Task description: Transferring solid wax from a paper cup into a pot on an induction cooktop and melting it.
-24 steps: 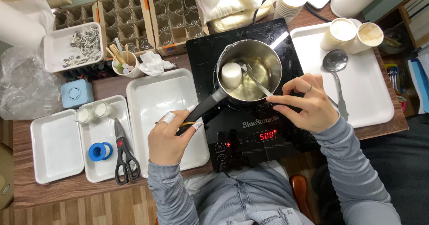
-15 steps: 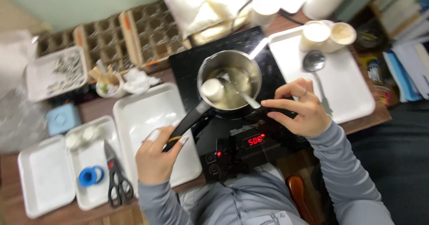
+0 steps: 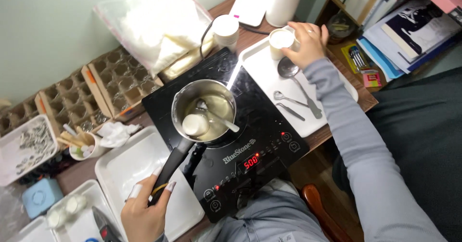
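Wooden table; black induction hob central: left hand fingers wrapped round steel saucepan's black handle; right hand, beyond hob, fingers closed on white cup; melting step, cup to lift next

One saucepan, one cooktop, perhaps four white trays, one ladle.

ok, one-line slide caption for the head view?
Left hand grips saucepan handle on induction cooktop; right hand holds white cup on tray.
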